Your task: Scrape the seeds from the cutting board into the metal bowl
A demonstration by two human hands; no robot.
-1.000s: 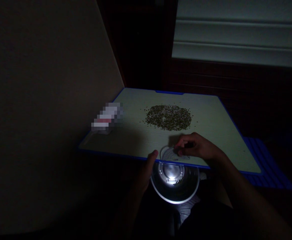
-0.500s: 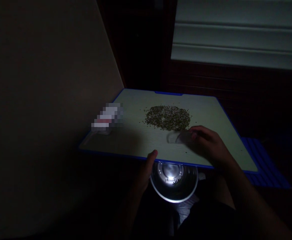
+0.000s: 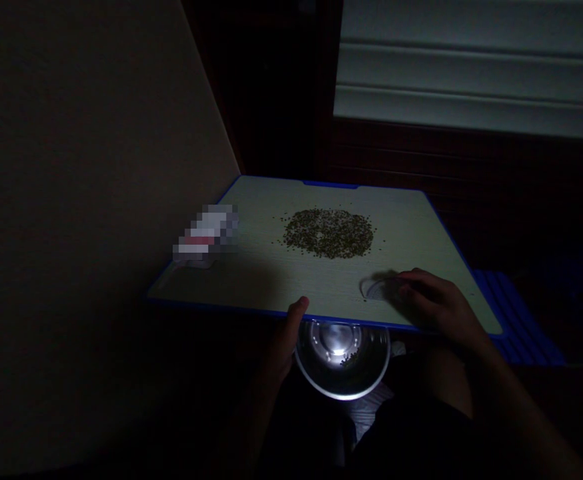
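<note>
A pale board with a blue rim (image 3: 241,283) lies in front of me, a spread of small dark-greenish beans or seeds (image 3: 328,233) near its middle. At its front edge my left hand (image 3: 291,333) is closed, thumb on top; the other fingers are hidden below, beside the bowl. Just under that edge is a shiny metal bowl (image 3: 344,397) with a few of the same grains (image 3: 351,359) inside. My right hand (image 3: 434,300) is closed on a clear, curved plastic piece (image 3: 378,288), held low at the board's front right, nearer me than the grains.
A blurred white-and-red packet (image 3: 206,233) rests on the board's left side. A wall (image 3: 96,167) rises along the left. Blue striped fabric or matting (image 3: 516,320) shows beyond the right edge. Dark wooden furniture (image 3: 421,153) stands behind.
My right hand has drawn the clear plastic piece toward me and rightward, away from the grains. The left hand keeps its place on the board's edge. The whole view has shifted slightly.
</note>
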